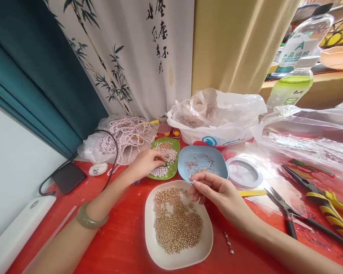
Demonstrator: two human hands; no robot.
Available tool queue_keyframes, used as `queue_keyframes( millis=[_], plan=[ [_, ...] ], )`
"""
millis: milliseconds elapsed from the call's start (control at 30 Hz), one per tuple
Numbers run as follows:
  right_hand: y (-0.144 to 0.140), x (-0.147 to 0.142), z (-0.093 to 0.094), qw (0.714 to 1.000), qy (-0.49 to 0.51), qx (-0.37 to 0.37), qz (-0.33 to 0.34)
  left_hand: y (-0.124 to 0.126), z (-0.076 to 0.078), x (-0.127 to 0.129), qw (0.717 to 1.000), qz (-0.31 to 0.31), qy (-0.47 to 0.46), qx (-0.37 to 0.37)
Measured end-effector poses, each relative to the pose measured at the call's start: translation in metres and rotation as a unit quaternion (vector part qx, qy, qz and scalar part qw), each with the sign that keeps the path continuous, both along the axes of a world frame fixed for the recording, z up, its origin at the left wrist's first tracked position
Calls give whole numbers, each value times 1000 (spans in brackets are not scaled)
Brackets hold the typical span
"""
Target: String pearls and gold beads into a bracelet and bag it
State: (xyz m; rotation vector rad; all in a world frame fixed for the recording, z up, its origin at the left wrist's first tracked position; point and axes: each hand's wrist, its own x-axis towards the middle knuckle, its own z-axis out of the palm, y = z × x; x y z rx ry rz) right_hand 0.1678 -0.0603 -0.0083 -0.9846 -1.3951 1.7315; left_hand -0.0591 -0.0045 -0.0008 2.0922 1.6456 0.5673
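My left hand (153, 161) reaches into the green plate (175, 167), its fingertips drawn together among pale pink beads (168, 155). Whether a bead is between those fingers is hidden. My right hand (208, 188) hovers over the far right corner of the white dish (150, 243). Its thumb and forefinger are pinched together at a tiny item too small to name. Gold beads (178, 228) lie spread across the white dish. Just beyond my right hand, the blue plate (183, 152) holds thin metal pins (201, 164).
Long-nose pliers (286, 209) and larger yellow-black pliers (317, 194) lie at right. A short beaded piece (228, 242) rests beside the white dish. Pink bead strands (122, 133), a phone (68, 178) and a cable are at left. Plastic bags (223, 129) stand behind.
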Motion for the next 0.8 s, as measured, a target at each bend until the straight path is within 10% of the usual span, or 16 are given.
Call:
queue_keyframes(
  millis=[333, 500, 800],
  plan=[
    [-1, -1, 0, 1000, 13, -6, -5, -6, 7, 11, 993, -10, -100, -58],
    [-2, -1, 4, 1000, 7, 2, -2, -21, 11, 34, 926, -6, -330, -185],
    [-2, -1, 4, 1000, 6, -12, 6, -29, 7, 45, 867, 1, -433, -247]
  ],
)
